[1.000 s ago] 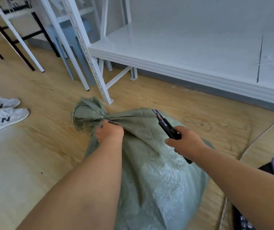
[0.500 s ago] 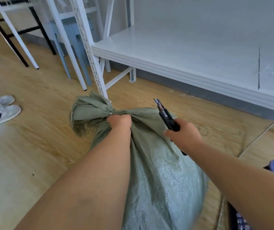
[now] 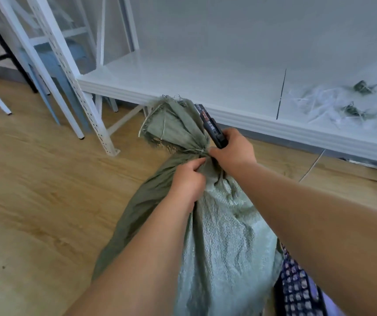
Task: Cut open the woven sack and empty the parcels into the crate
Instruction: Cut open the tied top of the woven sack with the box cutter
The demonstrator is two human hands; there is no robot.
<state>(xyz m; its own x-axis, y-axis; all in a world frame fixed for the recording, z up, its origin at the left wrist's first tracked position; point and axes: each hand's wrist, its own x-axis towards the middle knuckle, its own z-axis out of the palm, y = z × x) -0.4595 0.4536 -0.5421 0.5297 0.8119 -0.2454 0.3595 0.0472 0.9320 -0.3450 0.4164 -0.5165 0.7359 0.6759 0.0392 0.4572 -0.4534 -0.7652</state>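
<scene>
A green woven sack point(image 3: 224, 242) lies on the wooden floor, its neck tied shut with a thin cord and its frayed mouth point(image 3: 171, 126) fanned out beyond the knot. My left hand point(image 3: 188, 179) grips the bunched neck just below the tie. My right hand point(image 3: 232, 150) holds a black utility knife point(image 3: 210, 126) beside the knot, its tip pointing up and away; whether the blade is out I cannot make out. A purple-blue lattice crate point(image 3: 297, 286) shows at the bottom right, mostly hidden by my right arm. The parcels are hidden inside the sack.
A low white shelf board point(image 3: 205, 83) runs across the back, with white cord scraps and green fabric offcuts point(image 3: 351, 103) on its right part. White perforated rack uprights point(image 3: 73, 71) and a blue stool point(image 3: 53, 62) stand at left.
The sack's neck has been lifted toward the shelf. My right hand with the knife has moved in against the knot, next to my left hand. The view shifted, and the white sneakers left the frame.
</scene>
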